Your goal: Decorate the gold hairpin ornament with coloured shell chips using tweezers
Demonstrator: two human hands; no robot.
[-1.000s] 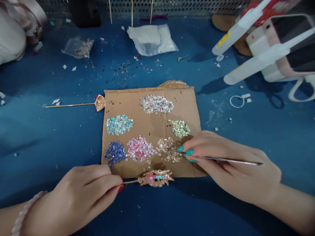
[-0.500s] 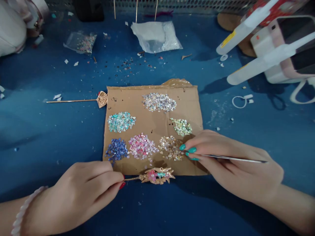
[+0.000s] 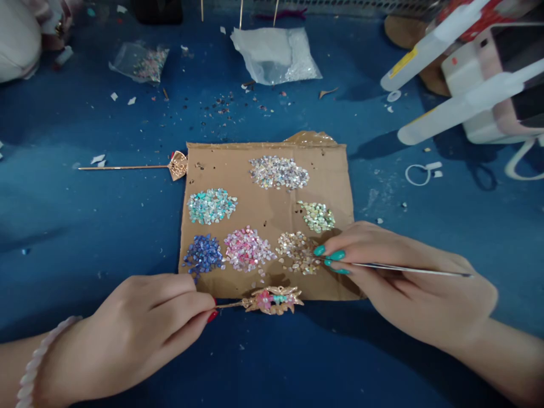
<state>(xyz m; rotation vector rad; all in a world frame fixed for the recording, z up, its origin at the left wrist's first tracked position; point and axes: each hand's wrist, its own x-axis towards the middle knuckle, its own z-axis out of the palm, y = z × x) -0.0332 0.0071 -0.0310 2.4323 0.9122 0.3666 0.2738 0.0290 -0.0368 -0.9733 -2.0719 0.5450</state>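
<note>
My left hand (image 3: 155, 328) pinches the thin stem of a gold hairpin (image 3: 274, 300). Its leafy head, set with a pink flower and turquoise bits, lies over the near edge of a cardboard sheet (image 3: 272, 212). Between the fingers of my right hand (image 3: 395, 277) is a slim metal tool (image 3: 416, 270), its tip hidden at the beige chip pile (image 3: 297, 253). Other piles on the cardboard are pink chips (image 3: 247, 249), dark blue chips (image 3: 204, 253), turquoise chips (image 3: 211, 205), silvery chips (image 3: 278, 172) and green chips (image 3: 317, 216).
A second gold hairpin (image 3: 127, 168) touches the cardboard's left edge. Farther back lie a bag of mixed chips (image 3: 151, 63) and a white plastic bag (image 3: 276, 55). Two white tubes (image 3: 461, 109) and a pale device (image 3: 476, 122) stand to the right, near a ring-shaped tie (image 3: 417, 175).
The view has shifted slightly, so the cardboard and bags sit a little higher and farther right. Both hands keep their grips, the right one still at the beige pile.
</note>
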